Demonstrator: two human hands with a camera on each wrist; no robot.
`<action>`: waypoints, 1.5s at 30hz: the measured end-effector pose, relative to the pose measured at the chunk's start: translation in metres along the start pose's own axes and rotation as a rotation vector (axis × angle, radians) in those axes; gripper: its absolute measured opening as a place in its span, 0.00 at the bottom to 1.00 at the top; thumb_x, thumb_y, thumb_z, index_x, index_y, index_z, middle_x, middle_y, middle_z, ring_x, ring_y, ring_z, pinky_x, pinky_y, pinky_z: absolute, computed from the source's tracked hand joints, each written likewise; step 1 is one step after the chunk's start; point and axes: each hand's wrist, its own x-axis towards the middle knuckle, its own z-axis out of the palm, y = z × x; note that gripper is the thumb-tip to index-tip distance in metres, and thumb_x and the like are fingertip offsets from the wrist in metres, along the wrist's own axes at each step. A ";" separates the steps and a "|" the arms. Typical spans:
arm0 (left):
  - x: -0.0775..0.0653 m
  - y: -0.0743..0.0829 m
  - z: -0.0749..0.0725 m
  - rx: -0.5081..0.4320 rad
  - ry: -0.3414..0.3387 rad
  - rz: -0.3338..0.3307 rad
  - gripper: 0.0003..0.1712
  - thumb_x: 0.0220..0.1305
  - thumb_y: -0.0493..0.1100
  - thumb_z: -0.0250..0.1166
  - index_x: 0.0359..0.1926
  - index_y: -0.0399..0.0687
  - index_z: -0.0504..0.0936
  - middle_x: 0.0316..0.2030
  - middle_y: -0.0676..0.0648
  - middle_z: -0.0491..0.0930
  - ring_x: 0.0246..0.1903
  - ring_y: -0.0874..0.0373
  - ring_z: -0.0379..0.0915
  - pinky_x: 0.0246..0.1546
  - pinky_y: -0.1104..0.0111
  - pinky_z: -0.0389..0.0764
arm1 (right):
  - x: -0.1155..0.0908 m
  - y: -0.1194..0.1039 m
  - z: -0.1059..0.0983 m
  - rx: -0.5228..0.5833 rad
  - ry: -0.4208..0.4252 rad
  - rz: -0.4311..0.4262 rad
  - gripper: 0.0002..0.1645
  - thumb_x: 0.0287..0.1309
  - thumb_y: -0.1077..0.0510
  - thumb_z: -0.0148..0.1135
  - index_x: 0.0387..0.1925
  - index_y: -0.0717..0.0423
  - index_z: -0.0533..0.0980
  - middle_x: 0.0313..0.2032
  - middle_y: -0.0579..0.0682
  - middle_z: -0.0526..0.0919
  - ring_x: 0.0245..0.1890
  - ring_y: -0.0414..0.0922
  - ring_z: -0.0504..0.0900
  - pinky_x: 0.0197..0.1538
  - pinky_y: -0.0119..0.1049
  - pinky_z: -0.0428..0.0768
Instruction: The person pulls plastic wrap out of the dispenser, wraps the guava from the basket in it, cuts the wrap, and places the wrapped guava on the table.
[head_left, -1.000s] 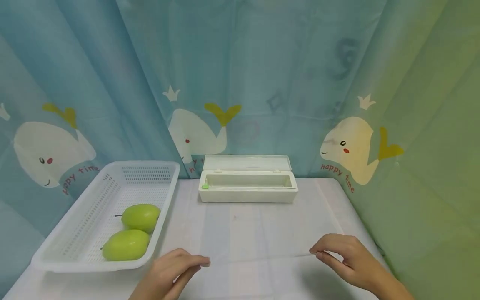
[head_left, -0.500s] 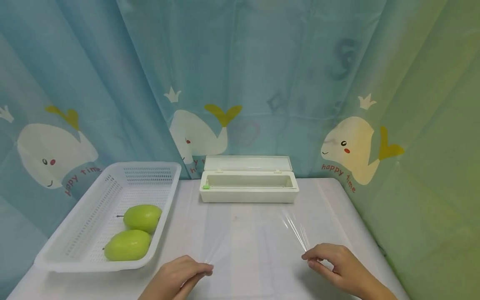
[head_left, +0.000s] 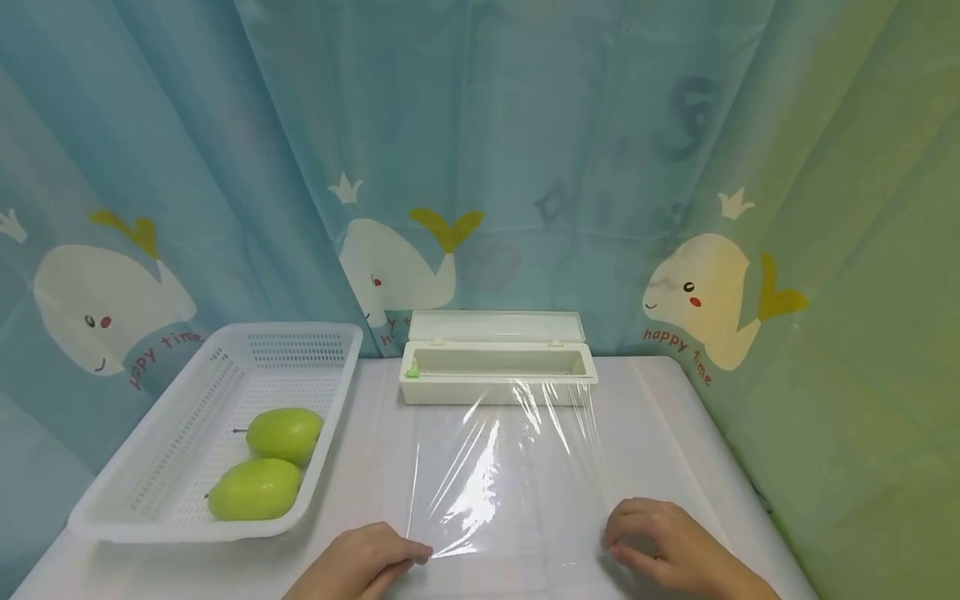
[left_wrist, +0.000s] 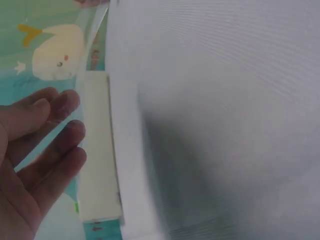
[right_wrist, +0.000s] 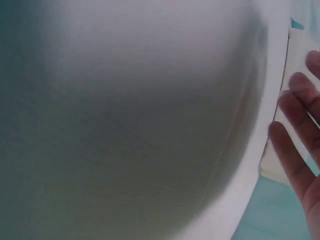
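Note:
A shiny clear sheet of plastic wrap (head_left: 480,483) spreads over the table's middle, its far end overlapping the front of a long white box (head_left: 498,392). My left hand (head_left: 363,558) pinches the sheet's near left corner between thumb and index finger. In the left wrist view that hand (left_wrist: 42,145) has its other fingers loosely bent beside the film. My right hand (head_left: 667,546) pinches at the near right corner, low over the table. The right wrist view catches only part of the right hand (right_wrist: 300,115) at the edge, its pinch out of frame.
The white box has its lid (head_left: 495,325) raised and a green slider (head_left: 412,373) at its left end. To the left stands a white basket (head_left: 187,533) with two green fruits (head_left: 255,490). A whale-print curtain (head_left: 525,167) hangs behind and at both sides.
Both hands have come down and nearer, and the right hand has also shifted left then slightly back. The plastic wrap now lies stretched out toward the box, with bright glare on it.

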 end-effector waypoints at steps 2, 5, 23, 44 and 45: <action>-0.001 -0.002 0.001 0.006 -0.047 -0.023 0.13 0.62 0.35 0.66 0.46 0.50 0.87 0.37 0.60 0.86 0.35 0.73 0.77 0.35 0.83 0.75 | -0.001 0.000 0.001 -0.002 -0.024 0.033 0.14 0.53 0.61 0.73 0.34 0.37 0.81 0.36 0.29 0.80 0.36 0.26 0.78 0.43 0.20 0.74; -0.003 -0.006 0.004 0.023 -0.111 -0.041 0.11 0.65 0.38 0.64 0.47 0.49 0.87 0.38 0.59 0.87 0.37 0.70 0.79 0.35 0.78 0.78 | -0.004 0.002 0.007 0.018 -0.038 0.036 0.14 0.53 0.62 0.72 0.33 0.37 0.81 0.36 0.28 0.79 0.36 0.25 0.77 0.42 0.18 0.73; -0.005 -0.004 0.017 0.057 -0.325 -0.158 0.11 0.69 0.47 0.63 0.45 0.49 0.87 0.49 0.55 0.79 0.45 0.63 0.79 0.39 0.71 0.82 | -0.003 -0.008 0.013 -0.112 -0.124 0.166 0.07 0.60 0.48 0.70 0.27 0.31 0.80 0.32 0.25 0.72 0.32 0.23 0.70 0.38 0.14 0.68; 0.005 -0.001 0.007 0.173 -0.130 -0.112 0.15 0.65 0.48 0.68 0.52 0.56 0.84 0.48 0.58 0.77 0.48 0.60 0.72 0.44 0.66 0.82 | 0.025 -0.005 0.008 -0.176 -0.026 0.149 0.04 0.55 0.53 0.73 0.32 0.40 0.85 0.30 0.29 0.72 0.26 0.24 0.66 0.31 0.15 0.65; 0.006 0.000 0.005 0.199 -0.090 -0.099 0.16 0.63 0.47 0.70 0.52 0.56 0.84 0.48 0.59 0.77 0.47 0.60 0.72 0.44 0.66 0.82 | 0.028 -0.005 0.007 -0.175 -0.023 0.146 0.04 0.55 0.53 0.73 0.32 0.40 0.85 0.31 0.29 0.73 0.27 0.24 0.68 0.32 0.16 0.67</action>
